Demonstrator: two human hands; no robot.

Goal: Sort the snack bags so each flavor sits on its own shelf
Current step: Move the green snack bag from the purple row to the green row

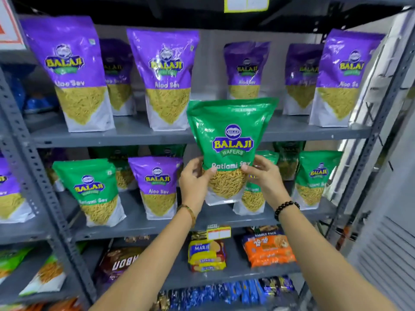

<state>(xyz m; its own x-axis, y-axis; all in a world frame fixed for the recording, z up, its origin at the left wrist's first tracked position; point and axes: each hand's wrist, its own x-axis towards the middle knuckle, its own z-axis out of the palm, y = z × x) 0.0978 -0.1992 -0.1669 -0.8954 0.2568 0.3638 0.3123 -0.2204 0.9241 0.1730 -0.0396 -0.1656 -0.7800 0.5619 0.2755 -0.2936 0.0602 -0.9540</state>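
Observation:
Both my hands hold a green Ratlami Sev bag [231, 131] upright in front of the rack, between the two shelves. My left hand [194, 178] grips its lower left side, my right hand [263, 173] its lower right. The upper shelf [139, 136] carries several purple Aloo Sev bags [165, 77]. On the middle shelf [143, 230] stand green Ratlami Sev bags [89, 189] and one purple Aloo Sev bag [157, 187] among them. More green bags [316, 176] stand at the right, partly hidden by the held one.
Slotted grey uprights [38, 176] frame the rack. Biscuit packs, yellow [206, 254] and orange [269, 250], lie on the lower shelf beside a dark brown pack [121, 263]. A neighbouring rack at the left holds another purple bag [9, 194]. A grey louvred panel [388, 254] stands at the right.

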